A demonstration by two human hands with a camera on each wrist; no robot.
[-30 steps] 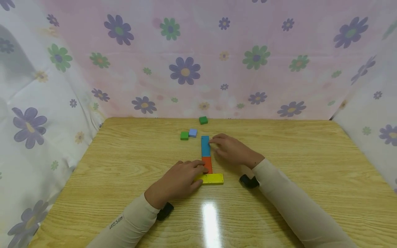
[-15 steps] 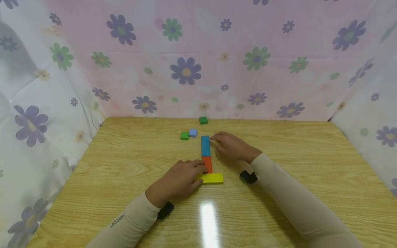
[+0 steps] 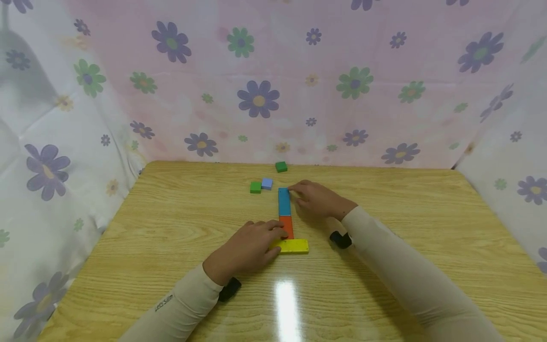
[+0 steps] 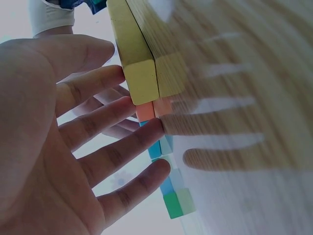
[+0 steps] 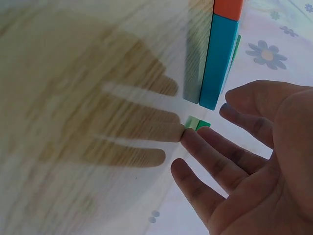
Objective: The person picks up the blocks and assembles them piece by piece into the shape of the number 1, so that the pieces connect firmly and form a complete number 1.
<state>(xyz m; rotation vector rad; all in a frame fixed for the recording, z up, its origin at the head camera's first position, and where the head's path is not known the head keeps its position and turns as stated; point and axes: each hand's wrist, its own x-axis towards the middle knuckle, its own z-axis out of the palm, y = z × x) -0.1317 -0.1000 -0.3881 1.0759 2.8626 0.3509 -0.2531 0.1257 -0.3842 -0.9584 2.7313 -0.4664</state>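
A yellow block [image 3: 295, 246] lies crosswise on the table, and a red block [image 3: 287, 227] extends away from its far side. Beyond the red one a blue block [image 3: 284, 202] continues the line, end to end. My left hand [image 3: 245, 249] rests over the left end of the yellow block and the red block's left edge, fingers extended; the left wrist view shows its spread fingers beside the yellow block [image 4: 139, 81]. My right hand [image 3: 320, 198] is at the blue block's far right corner, index fingertip at or near it. In the right wrist view its fingers are relaxed, near the blue block [image 5: 218, 61].
A light green block [image 3: 255, 187] and a pale blue block [image 3: 267, 184] lie side by side, left of the blue block's far end. A darker green block [image 3: 281, 166] sits near the table's back edge. Flowered cloth [image 3: 299, 137] hangs behind the table [image 3: 171, 199].
My right hand has shifted slightly toward the far end of the blue block, its index finger moving from the side to the corner. The left hand and the blocks hold their places.
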